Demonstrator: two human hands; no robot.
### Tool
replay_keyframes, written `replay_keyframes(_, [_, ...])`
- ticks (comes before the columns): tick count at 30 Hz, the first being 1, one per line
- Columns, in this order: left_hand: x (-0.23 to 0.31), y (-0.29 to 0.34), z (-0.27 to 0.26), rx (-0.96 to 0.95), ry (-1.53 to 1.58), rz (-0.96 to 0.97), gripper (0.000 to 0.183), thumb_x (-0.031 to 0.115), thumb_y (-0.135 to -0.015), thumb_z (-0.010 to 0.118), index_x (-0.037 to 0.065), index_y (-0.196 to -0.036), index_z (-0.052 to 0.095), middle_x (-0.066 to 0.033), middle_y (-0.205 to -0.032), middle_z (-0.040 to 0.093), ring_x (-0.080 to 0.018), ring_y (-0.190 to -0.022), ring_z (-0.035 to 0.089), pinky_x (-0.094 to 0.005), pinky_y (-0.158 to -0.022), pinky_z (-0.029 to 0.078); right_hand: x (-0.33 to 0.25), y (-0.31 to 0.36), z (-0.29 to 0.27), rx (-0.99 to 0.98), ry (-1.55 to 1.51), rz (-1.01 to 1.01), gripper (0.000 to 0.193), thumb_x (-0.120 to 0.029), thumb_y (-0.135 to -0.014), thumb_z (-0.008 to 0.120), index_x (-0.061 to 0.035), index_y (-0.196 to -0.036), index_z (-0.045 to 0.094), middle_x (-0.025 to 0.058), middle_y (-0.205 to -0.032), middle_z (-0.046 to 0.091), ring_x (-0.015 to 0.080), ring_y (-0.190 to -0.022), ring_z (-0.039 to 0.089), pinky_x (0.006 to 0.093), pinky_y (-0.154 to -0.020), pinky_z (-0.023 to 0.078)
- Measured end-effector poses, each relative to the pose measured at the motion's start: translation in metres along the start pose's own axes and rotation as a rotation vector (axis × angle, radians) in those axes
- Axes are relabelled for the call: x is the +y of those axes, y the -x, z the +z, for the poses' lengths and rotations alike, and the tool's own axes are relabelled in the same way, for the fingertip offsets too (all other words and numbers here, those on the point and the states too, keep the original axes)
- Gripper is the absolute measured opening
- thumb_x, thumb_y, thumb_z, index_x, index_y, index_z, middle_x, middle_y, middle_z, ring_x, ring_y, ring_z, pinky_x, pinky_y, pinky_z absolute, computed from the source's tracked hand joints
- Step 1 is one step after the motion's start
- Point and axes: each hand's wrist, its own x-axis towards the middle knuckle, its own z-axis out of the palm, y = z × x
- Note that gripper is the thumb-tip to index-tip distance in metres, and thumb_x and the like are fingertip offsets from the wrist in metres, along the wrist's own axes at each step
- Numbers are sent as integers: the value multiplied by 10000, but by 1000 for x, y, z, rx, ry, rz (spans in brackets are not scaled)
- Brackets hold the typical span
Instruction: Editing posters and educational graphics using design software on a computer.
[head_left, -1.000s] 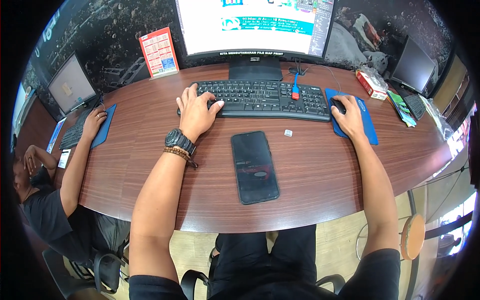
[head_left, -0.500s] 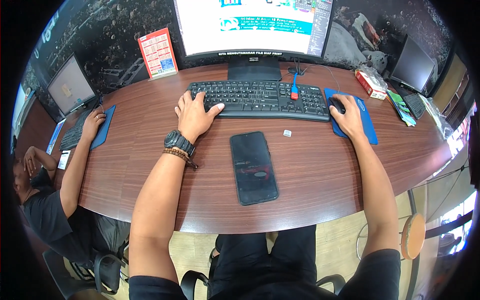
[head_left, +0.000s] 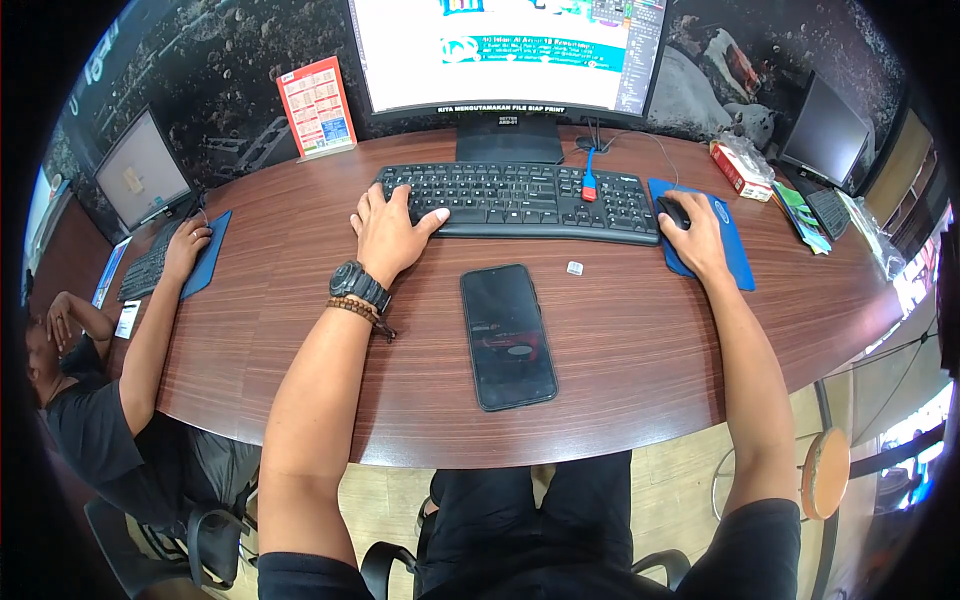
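Note:
My left hand [head_left: 388,232] rests with spread fingers on the left end of a black keyboard [head_left: 500,214], thumb near the front row of keys. A dark watch and a beaded bracelet are on that wrist. My right hand [head_left: 697,236] is wrapped over a black mouse [head_left: 674,211] on a blue mouse pad [head_left: 738,262]. In front of the keyboard lies a black smartphone [head_left: 508,338], face up with its screen dark. A small pale square piece [head_left: 575,268] lies between phone and keyboard. Across the keyboard's right part rests a blue and red cable plug [head_left: 589,187].
A lit monitor [head_left: 510,60] stands behind the keyboard, with a red and white desk calendar [head_left: 318,108] to its left. At the right are a red and white box [head_left: 741,170] and another monitor [head_left: 826,134]. A co-worker [head_left: 110,420] sits at the left, hand on a mouse.

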Motion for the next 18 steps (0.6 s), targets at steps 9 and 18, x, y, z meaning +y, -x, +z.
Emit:
replay_keyframes(9, [2,1,-2,1,2,-3,751,558,-888,686,-5,-1368,560,-318,-1457,403,-461,-1387,339,-593,-1127,278,1,0,0,5,-12,-19,399,-223,-840,689,-45,-1196,686,195,-1198,627,372,-1119,617,427,-977,494])
replay_keyframes(18, [0,0,0,4,-3,4,752,563,-890,682,-5,-1368,562,-328,-1457,401,-469,-1388,337,-598,-1130,271,-2,1,-1,8,3,-1,378,-213,-836,683,-41,-1173,693,191,-1188,628,373,-1121,611,431,-986,487])
